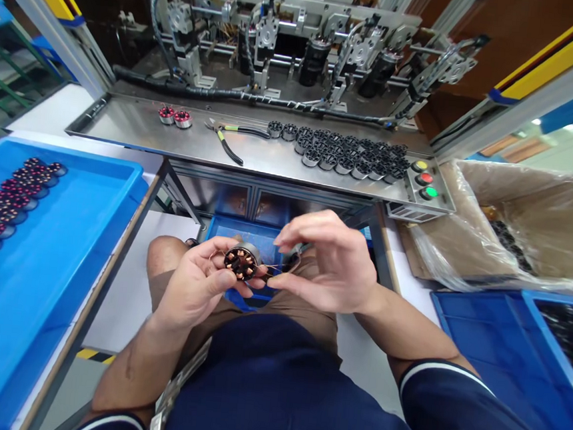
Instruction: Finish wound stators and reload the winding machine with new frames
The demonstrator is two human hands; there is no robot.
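My left hand point(205, 275) is closed around a wound motor stator point(241, 263), with its copper coils facing up. Thin copper wires point(272, 267) stick out from the stator's right side. Just to the right, my right hand point(325, 265) curves around the wire ends, thumb and fingers apart. Whether its thumb touches a wire is hard to make out. On the metal ledge lie green-and-black cutting pliers point(227, 139), handles spread. Two stators with red windings point(174, 117) stand left of the pliers. Several black unwound stator cores point(346, 155) stand in rows to the right.
A winding machine point(301, 49) rises behind the metal ledge point(148, 132). At the ledge's right end are control buttons point(424, 179). A blue tray point(80, 224) with several wound stators is at left. A plastic-lined carton point(540, 230) and a blue bin point(481, 339) stand at right.
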